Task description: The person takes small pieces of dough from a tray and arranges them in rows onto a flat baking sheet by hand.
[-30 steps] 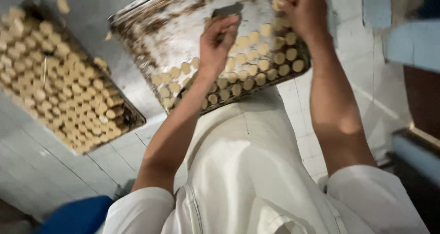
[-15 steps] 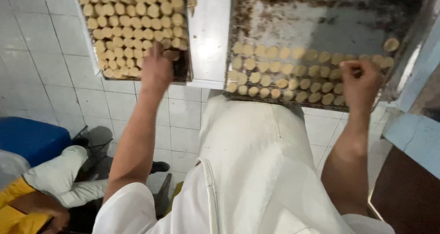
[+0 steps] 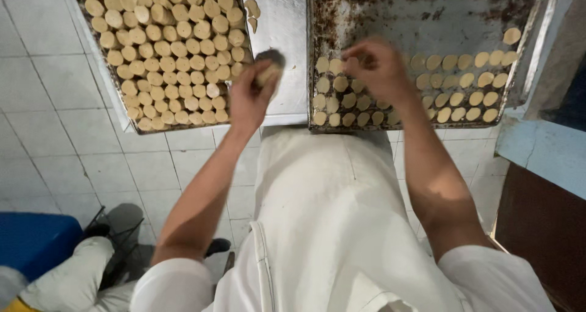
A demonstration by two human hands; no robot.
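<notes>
Dough rounds [image 3: 455, 98] lie in rows along the near edge of your right-hand baking tray [image 3: 427, 10], which sits on the steel table [image 3: 282, 28]. Your right hand [image 3: 372, 68] rests on those rows, fingers curled, though blur hides whether it grips one. Your left hand [image 3: 247, 98] is closed around what looks like a dough piece [image 3: 268, 71], just beside the full left tray [image 3: 119, 113] of thick rounds.

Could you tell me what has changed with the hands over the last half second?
The left hand came off the full tray holding a dough piece. The right hand moved left along the dark tray. Both trays stayed put.
</notes>
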